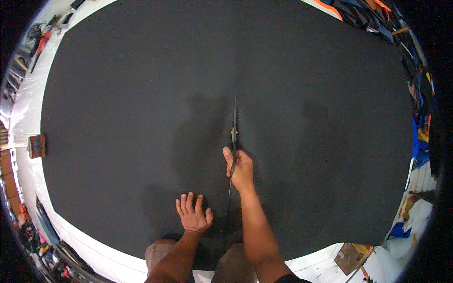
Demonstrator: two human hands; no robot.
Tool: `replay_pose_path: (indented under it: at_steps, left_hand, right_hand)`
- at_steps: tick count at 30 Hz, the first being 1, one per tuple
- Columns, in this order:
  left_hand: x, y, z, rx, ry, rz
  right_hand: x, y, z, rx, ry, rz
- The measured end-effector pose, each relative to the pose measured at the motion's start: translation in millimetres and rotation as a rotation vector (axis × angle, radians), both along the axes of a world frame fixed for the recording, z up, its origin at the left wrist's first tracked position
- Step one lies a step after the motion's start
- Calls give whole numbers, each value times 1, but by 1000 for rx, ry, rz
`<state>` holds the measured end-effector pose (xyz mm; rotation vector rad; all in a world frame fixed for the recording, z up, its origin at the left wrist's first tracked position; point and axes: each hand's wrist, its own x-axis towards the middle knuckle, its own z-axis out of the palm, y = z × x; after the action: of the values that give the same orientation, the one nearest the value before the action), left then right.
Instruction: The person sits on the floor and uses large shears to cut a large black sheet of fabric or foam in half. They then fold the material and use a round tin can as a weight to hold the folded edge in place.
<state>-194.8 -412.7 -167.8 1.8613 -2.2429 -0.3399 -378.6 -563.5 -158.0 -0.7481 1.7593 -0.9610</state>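
Note:
A wide dark grey sheet (122,94), seemingly fabric, spreads over most of the view. My right hand (242,170) is closed around the handles of a pair of scissors (235,118). Their blades point away from me and stand edge-on to the sheet, near its middle. Whether the blades are apart is hard to see from above. A thin dark line runs from the handles back toward me, and it looks like a slit. To the left and nearer me, my left hand (193,218) lies palm down on the sheet with its fingers spread.
At the sheet's left edge sits a small reddish-brown block (36,146). White surface (28,122) shows around the rim. Dark, blue and orange cloth (373,19) is heaped at the far right. A brown piece (348,258) lies by the near right edge. My knees (234,264) are below.

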Motion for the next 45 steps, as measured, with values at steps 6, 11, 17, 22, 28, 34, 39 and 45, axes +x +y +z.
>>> replay_pose_path:
  at_steps: [6, 11, 17, 22, 28, 34, 39, 45]
  left_hand:
    - [-1, -1, 0, 10, 0, -3]
    - [-8, 2, -7, -10, 5, 8]
    - [-8, 6, -8, 37, -22, 20]
    - [-11, 11, -7, 35, -18, 10]
    - [-16, 11, -9, 12, -19, -5]
    - [-25, -25, 13, -57, 77, 64]
    - [-81, -286, 25, -259, 318, 227]
    - [-107, -426, -7, -289, 78, 183]
  right_hand:
    - [-4, -20, 28, 51, -133, -20]
    - [-27, -88, 29, 75, -78, 9]
    - [-29, -100, 24, 76, -113, 4]
    - [-40, -136, 33, 64, -91, -3]
    - [-52, -181, 16, -12, -92, -26]
    - [-52, -179, 17, 47, -63, 0]
    - [-54, -187, 19, 38, -84, -29]
    - [-48, -182, 5, 58, 59, -61]
